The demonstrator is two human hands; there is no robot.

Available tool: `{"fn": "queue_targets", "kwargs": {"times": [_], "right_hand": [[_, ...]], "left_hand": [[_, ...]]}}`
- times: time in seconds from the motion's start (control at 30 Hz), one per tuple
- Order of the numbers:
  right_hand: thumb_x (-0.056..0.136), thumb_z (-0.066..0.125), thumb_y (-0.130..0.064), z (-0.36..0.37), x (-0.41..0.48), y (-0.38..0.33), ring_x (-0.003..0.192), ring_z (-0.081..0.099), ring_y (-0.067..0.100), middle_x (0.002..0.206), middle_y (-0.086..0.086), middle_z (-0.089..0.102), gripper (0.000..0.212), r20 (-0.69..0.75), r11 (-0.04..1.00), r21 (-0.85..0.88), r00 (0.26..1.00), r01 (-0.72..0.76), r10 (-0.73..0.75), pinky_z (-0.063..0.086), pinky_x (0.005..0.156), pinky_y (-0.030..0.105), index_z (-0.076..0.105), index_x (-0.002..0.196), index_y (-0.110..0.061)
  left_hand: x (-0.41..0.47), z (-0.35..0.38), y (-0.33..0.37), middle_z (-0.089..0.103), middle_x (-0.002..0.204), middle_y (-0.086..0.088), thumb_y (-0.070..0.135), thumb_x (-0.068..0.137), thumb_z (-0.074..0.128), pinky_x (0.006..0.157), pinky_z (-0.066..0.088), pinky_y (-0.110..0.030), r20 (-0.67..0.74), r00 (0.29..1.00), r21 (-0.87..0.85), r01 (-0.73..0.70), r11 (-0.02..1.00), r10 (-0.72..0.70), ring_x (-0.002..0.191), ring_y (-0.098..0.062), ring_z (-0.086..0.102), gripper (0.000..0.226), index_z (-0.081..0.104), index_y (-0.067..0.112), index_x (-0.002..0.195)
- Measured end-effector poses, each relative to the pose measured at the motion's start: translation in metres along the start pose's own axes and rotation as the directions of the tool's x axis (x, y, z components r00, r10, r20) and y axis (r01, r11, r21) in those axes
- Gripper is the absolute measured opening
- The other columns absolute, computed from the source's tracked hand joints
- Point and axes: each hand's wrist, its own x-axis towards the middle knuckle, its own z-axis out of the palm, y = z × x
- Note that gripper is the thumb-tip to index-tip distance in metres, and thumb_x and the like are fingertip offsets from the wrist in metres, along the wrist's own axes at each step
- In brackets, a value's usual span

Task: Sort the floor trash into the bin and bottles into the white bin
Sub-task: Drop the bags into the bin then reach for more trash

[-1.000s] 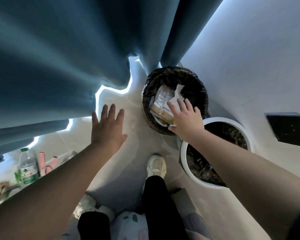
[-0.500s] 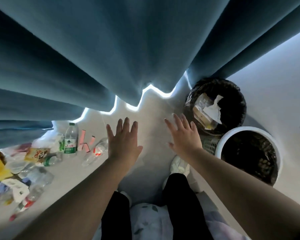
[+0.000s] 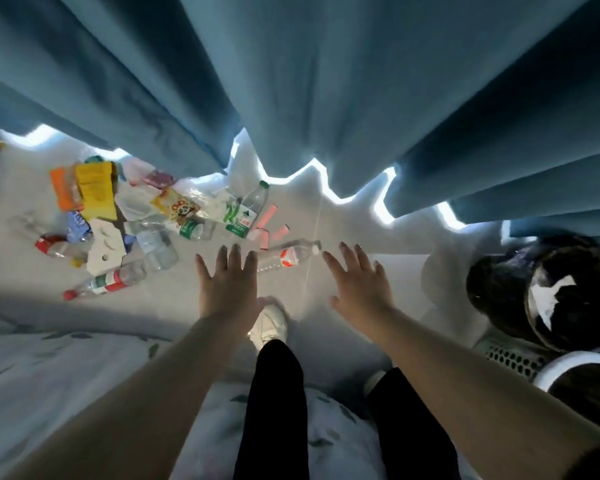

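Note:
A heap of trash lies on the pale floor at left: yellow and orange wrappers [image 3: 94, 188], white card [image 3: 105, 250] and several clear plastic bottles. One bottle with a red label [image 3: 286, 256] lies just beyond and between my hands. A green-capped bottle [image 3: 248, 209] stands behind it. My left hand [image 3: 230, 284] and my right hand [image 3: 359, 282] hover over the floor with fingers spread, holding nothing. The black-lined bin [image 3: 492, 292] with paper inside stands at far right. The white bin [image 3: 568, 363] sits below it at the frame edge.
Blue curtains [image 3: 291, 81] hang across the top and reach the floor behind the trash. My legs in black trousers and a white shoe [image 3: 269, 325] are below my hands. A patterned bed cover [image 3: 42, 368] fills the lower left.
My view has swung left from the bins to the trash heap. My right hand has left the black bin, and both hands now hover near the red-label bottle.

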Motion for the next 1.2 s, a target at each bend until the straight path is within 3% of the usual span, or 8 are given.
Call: {"fn": "queue_targets", "kwargs": {"times": [0.3, 0.43, 0.57, 0.67, 0.77, 0.93, 1.07, 1.2], "right_hand": [[0.089, 0.062, -0.037, 0.019, 0.105, -0.081, 0.139, 0.026, 0.041, 0.160, 0.008, 0.003, 0.083, 0.078, 0.982, 0.137, 0.990, -0.127, 0.117, 0.039, 0.101, 0.046, 0.007, 0.151, -0.033], [0.088, 0.063, -0.038, 0.068, 0.192, -0.100, 0.127, 0.044, 0.041, 0.157, 0.011, 0.010, 0.079, 0.115, 0.963, 0.197, 0.980, -0.181, 0.161, 0.044, 0.099, 0.044, 0.012, 0.148, -0.031], [0.085, 0.064, -0.036, 0.120, 0.262, -0.115, 0.123, 0.048, 0.039, 0.154, 0.010, 0.017, 0.069, 0.138, 0.917, 0.318, 0.969, -0.241, 0.206, 0.044, 0.096, 0.044, 0.025, 0.141, -0.027], [0.079, 0.071, -0.038, 0.155, 0.300, -0.120, 0.127, 0.045, 0.034, 0.154, 0.010, 0.018, 0.075, 0.133, 0.862, 0.412, 0.956, -0.294, 0.262, 0.042, 0.092, 0.041, 0.026, 0.139, -0.028], [0.071, 0.076, -0.046, 0.180, 0.333, -0.116, 0.137, 0.030, 0.036, 0.155, 0.011, 0.015, 0.093, 0.114, 0.815, 0.466, 0.936, -0.345, 0.332, 0.037, 0.102, 0.047, 0.020, 0.144, -0.036], [0.081, 0.060, -0.059, 0.201, 0.367, -0.125, 0.142, 0.014, 0.044, 0.157, 0.019, 0.005, 0.080, 0.085, 0.781, 0.468, 0.901, -0.413, 0.426, 0.027, 0.112, 0.051, 0.016, 0.145, -0.038], [0.081, 0.060, -0.039, 0.213, 0.377, -0.140, 0.124, 0.034, 0.041, 0.143, 0.017, 0.024, 0.061, -0.116, 0.789, 0.482, 0.865, -0.381, 0.488, 0.039, 0.100, 0.045, 0.034, 0.135, -0.031], [0.081, 0.058, -0.013, 0.212, 0.385, -0.152, 0.108, 0.041, 0.032, 0.124, 0.014, 0.037, 0.038, -0.219, 0.808, 0.546, 0.893, -0.221, 0.393, 0.047, 0.080, 0.041, 0.051, 0.118, -0.016]], "left_hand": [[0.042, 0.075, -0.091, 0.015, 0.158, -0.009, 0.053, 0.088, 0.055, 0.116, 0.010, -0.060, 0.026, 0.995, -0.156, 0.102, 0.983, -0.099, 0.146, -0.027, 0.013, 0.079, 0.017, 0.019, 0.149], [0.098, 0.139, -0.106, 0.015, 0.158, -0.008, 0.055, 0.088, 0.053, 0.116, 0.012, -0.059, 0.014, 0.987, -0.224, 0.159, 0.961, -0.160, 0.147, -0.027, 0.013, 0.079, 0.017, 0.020, 0.149], [0.146, 0.207, -0.118, 0.014, 0.159, -0.008, 0.055, 0.089, 0.052, 0.116, 0.010, -0.059, 0.048, 0.984, -0.229, 0.177, 0.957, -0.171, 0.147, -0.027, 0.012, 0.081, 0.013, 0.020, 0.150], [0.179, 0.249, -0.127, 0.015, 0.158, -0.009, 0.054, 0.089, 0.052, 0.116, 0.011, -0.059, 0.042, 0.986, -0.222, 0.166, 0.961, -0.161, 0.146, -0.028, 0.013, 0.081, 0.014, 0.018, 0.151], [0.206, 0.276, -0.130, 0.017, 0.158, -0.008, 0.053, 0.089, 0.052, 0.115, 0.010, -0.058, 0.046, 0.984, -0.255, 0.177, 0.950, -0.171, 0.146, -0.027, 0.015, 0.080, 0.016, 0.018, 0.150], [0.228, 0.312, -0.123, 0.038, 0.148, -0.008, 0.042, 0.084, 0.063, 0.114, 0.016, -0.058, -0.036, 0.983, -0.381, 0.152, 0.912, -0.179, 0.139, -0.028, 0.032, 0.072, 0.032, 0.015, 0.144], [0.233, 0.325, -0.121, 0.049, 0.139, -0.008, 0.035, 0.080, 0.068, 0.111, 0.023, -0.058, -0.112, 0.972, -0.468, 0.129, 0.874, -0.204, 0.130, -0.030, 0.043, 0.064, 0.044, 0.015, 0.136], [0.237, 0.323, -0.129, 0.052, 0.135, -0.007, 0.030, 0.080, 0.068, 0.111, 0.025, -0.057, -0.178, 0.961, -0.505, 0.094, 0.858, -0.210, 0.128, -0.030, 0.045, 0.058, 0.048, 0.014, 0.132]]}}
